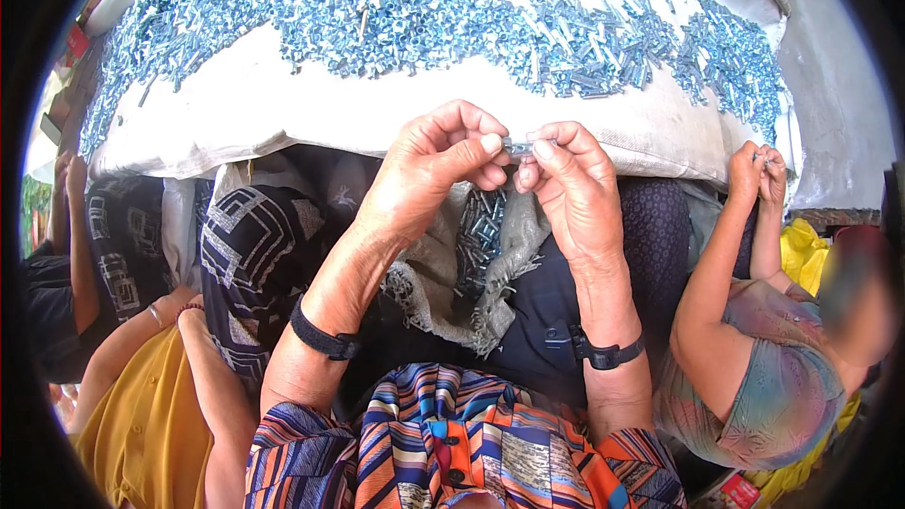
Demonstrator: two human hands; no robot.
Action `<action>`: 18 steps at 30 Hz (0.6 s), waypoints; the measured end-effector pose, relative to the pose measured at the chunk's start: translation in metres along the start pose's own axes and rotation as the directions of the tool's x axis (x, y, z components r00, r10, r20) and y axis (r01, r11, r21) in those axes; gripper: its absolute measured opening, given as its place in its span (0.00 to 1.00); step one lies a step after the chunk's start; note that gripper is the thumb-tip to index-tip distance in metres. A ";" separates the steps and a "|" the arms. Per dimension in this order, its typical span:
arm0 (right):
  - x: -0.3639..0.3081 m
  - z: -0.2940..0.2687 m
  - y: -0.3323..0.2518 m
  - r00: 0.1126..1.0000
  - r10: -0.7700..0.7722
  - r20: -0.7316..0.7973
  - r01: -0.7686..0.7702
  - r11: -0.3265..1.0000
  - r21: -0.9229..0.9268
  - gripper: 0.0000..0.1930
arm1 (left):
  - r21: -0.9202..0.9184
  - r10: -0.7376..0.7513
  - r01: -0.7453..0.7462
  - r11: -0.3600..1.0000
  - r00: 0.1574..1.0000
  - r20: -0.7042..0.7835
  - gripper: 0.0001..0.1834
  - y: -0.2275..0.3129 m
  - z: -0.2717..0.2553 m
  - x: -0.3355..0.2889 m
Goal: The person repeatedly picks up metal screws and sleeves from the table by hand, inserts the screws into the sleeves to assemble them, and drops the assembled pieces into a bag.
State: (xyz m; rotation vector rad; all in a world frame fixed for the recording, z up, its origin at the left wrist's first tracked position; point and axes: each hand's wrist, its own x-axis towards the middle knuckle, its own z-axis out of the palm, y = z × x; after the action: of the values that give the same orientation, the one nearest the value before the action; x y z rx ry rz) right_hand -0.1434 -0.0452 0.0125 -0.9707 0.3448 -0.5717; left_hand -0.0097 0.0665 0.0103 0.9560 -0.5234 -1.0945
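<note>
Both hands are held up over the lap, right at the near edge of the white-covered table (pixel 236 104), fingertips brought almost together! By the left hand (pixel 434 170), angled in from the lower left, one end of a small metal piece (pixel 518 145) is pinched between thumb and curled fingers. By the right hand (pixel 580 179), held more upright, the other end is gripped, thumb laid across; both grips are closed right down. The piece is held roughly level between them, above the sack (pixel 424 297) in the lap, where more metal parts (pixel 481 231) are gathered. But its ends are covered by the fingertips, and whether one part or two is held cannot be told! Over at the right, whatever is pinched in a co-worker's hands (pixel 757 172) is too small to be made out. And print? A red-and-white item (pixel 740 490) is cut off by the dark rim, its markings too small to be read.
</note>
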 end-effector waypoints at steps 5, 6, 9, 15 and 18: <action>-0.003 0.002 0.005 1.000 0.026 0.018 -0.027 0.993 0.115 0.02 | -0.017 0.011 -0.010 1.000 1.000 0.028 0.06 -0.001 -0.001 -0.002; -0.004 0.001 0.007 1.000 0.005 0.012 -0.006 0.996 0.086 0.02 | -0.017 0.009 -0.008 1.000 1.000 0.028 0.06 -0.001 -0.001 -0.002; -0.006 0.002 0.008 0.999 -0.042 0.002 0.042 0.999 0.025 0.02 | 0.011 -0.003 0.002 1.000 1.000 0.019 0.06 0.000 0.001 -0.002; -0.012 -0.004 0.009 0.980 0.135 0.145 -0.165 0.960 0.224 0.02 | -0.117 0.046 -0.020 0.993 0.973 0.226 0.08 -0.008 0.000 -0.006; -0.015 -0.009 0.010 0.957 0.192 0.219 -0.250 0.927 0.279 0.04 | -0.163 0.036 0.013 0.987 0.955 0.294 0.08 -0.009 0.002 -0.007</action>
State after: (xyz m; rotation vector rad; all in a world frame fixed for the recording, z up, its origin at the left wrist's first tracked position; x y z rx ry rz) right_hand -0.1575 -0.0381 -0.0003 -0.6686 0.1860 -0.3098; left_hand -0.0185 0.0705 0.0041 0.6477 -0.6712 -1.2583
